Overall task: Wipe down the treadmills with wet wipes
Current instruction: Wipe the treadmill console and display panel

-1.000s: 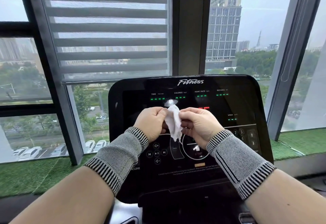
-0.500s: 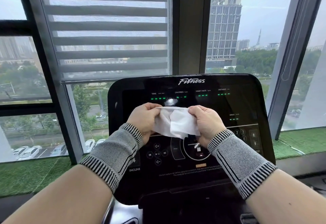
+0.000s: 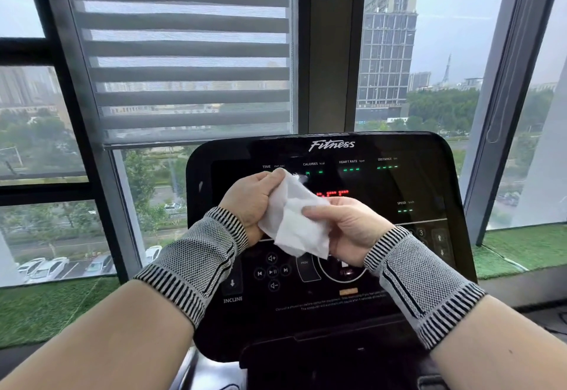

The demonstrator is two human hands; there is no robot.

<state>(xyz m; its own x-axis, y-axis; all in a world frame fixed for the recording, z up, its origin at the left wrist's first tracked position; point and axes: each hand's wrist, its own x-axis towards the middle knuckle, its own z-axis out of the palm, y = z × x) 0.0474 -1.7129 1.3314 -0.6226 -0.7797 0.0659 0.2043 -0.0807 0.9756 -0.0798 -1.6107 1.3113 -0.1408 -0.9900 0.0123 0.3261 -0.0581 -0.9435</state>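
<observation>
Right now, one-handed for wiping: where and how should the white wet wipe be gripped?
Grip the white wet wipe at its bunched upper-left corner, where the left hand already holds it, coming from the left. The sheet hangs open below, half unfolded, so the loose lower flap could lie flat on the black treadmill console. The right hand pinches its right edge and could probably let go.

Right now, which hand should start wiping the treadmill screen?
Probably the left hand: it grips the wet wipe by its top edge, already up beside the console readouts. The right hand pinches it lower down.
</observation>
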